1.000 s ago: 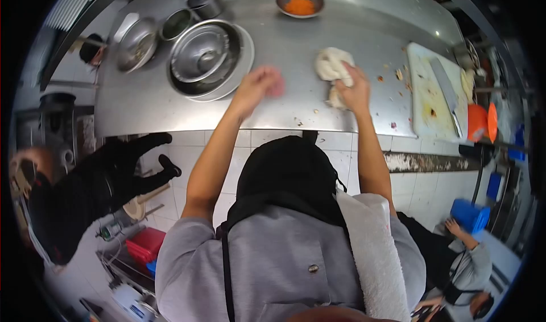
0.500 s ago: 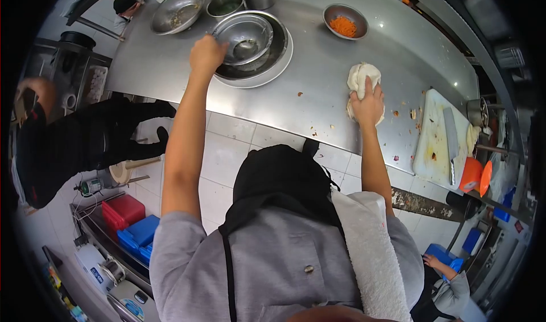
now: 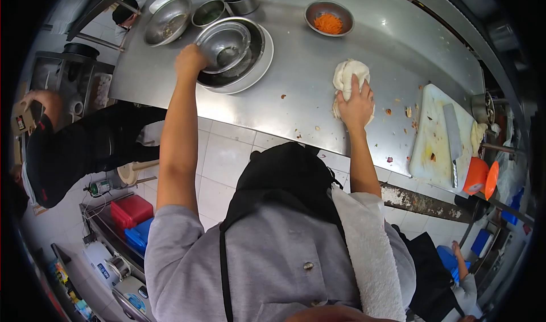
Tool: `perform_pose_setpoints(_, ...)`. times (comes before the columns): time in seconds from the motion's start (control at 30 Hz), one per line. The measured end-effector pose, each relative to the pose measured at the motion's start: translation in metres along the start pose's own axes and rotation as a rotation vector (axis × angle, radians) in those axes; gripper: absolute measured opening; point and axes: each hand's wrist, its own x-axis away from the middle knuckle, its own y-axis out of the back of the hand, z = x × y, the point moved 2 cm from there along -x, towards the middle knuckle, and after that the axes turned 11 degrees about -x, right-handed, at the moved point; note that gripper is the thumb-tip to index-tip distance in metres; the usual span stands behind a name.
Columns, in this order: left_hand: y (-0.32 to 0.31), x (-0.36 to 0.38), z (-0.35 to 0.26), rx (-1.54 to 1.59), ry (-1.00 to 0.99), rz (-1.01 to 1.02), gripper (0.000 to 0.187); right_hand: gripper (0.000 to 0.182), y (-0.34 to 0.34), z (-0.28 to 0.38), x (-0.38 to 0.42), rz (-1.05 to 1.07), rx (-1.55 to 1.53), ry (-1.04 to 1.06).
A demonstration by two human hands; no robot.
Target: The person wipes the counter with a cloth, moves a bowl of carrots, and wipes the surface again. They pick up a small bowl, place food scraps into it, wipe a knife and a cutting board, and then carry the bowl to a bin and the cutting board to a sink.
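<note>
bench: steel table (image 3: 296, 77), beneath both hands and extending well beyond them.
board: white cutting board (image 3: 435, 140), stained, to the right of the right hand and apart from it.
stack: white basin (image 3: 263, 66) outermost, a dark-sided steel bowl (image 3: 255, 55) within it, a smaller steel bowl (image 3: 224, 48) uppermost; all lie immediately right of the left hand.
blade: large knife (image 3: 452, 131), lying lengthwise on the board, farther right of the right hand.
side bowl: wide steel bowl (image 3: 168, 22), holding pale bits, beyond the left hand and slightly to its left.
shreds bowl: round steel bowl (image 3: 344, 25) containing orange shreds (image 3: 328, 23), beyond the right hand, a little to its left.
cloth: off-white cloth (image 3: 348, 75), bunched on the table, directly under the right hand and projecting past its fingertips.
right grip: right hand (image 3: 357, 106) grasps the cloth from above, fingers spread over it.
left grip: left hand (image 3: 190, 60) is curled at the stack's left rim; fingertips hidden, hold cannot be determined.
debris: small brown scraps (image 3: 408, 111), scattered mostly right of the right hand.
</note>
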Motion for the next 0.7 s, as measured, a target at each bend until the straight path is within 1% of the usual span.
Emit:
perform_pose_setpoints(0.07,-0.005,-0.007,0.003,0.013,0.079,-0.154,0.038,0.063,0.0,-0.001,-0.002,-0.005,-0.007,0.011)
perform_pose_setpoints(0.1,-0.003,-0.009,0.004,0.009,0.085,-0.154,0.038,0.063,0.001,-0.001,-0.002,-0.008,-0.006,0.011)
perform_pose_setpoints(0.17,0.003,-0.012,0.01,0.068,0.152,-0.249,0.039,0.063,0.0,0.001,-0.001,-0.003,-0.012,0.013)
perform_pose_setpoints(0.2,0.003,-0.019,0.019,0.064,0.158,-0.247,0.039,0.063,0.001,0.002,-0.002,-0.001,-0.008,0.011)
perform_pose_setpoints(0.27,0.0,-0.032,0.041,0.22,0.05,-0.292,0.034,0.063,0.002,0.001,-0.002,0.005,-0.001,0.009)
perform_pose_setpoints(0.3,0.0,-0.03,0.046,0.22,0.053,-0.288,0.034,0.063,0.002,0.001,-0.002,0.005,0.002,0.013)
perform_pose_setpoints(0.37,0.001,-0.023,0.057,0.424,0.066,-0.293,0.03,0.063,0.002,0.001,-0.003,0.004,0.002,0.018)
perform_pose_setpoints(0.4,-0.003,-0.019,0.06,0.599,0.04,-0.315,0.023,0.063,0.002,0.0,-0.003,0.009,0.002,0.016)
perform_pose_setpoints(0.43,-0.005,-0.017,0.064,0.596,0.041,-0.315,0.023,0.063,0.002,0.0,-0.003,0.015,0.001,0.014)
perform_pose_setpoints(0.5,-0.008,-0.014,0.071,0.79,0.011,-0.265,0.014,0.062,0.001,0.0,-0.003,0.014,-0.001,0.021)
perform_pose_setpoints(0.53,-0.009,-0.013,0.071,0.79,0.015,-0.269,0.014,0.062,0.001,0.0,-0.003,0.011,-0.001,0.029)
perform_pose_setpoints(0.6,-0.012,-0.008,0.075,0.99,0.05,-0.208,0.015,0.062,0.002,-0.002,-0.002,0.015,0.004,0.029)
perform_pose_setpoints(0.63,-0.01,0.0,0.071,0.996,0.009,-0.193,0.016,0.062,0.001,0.0,-0.003,0.017,0.005,0.024)
perform_pose_setpoints(0.7,-0.019,0.001,0.069,1.106,0.033,-0.168,0.015,0.062,0.001,0.001,-0.002,0.018,0.013,0.043)
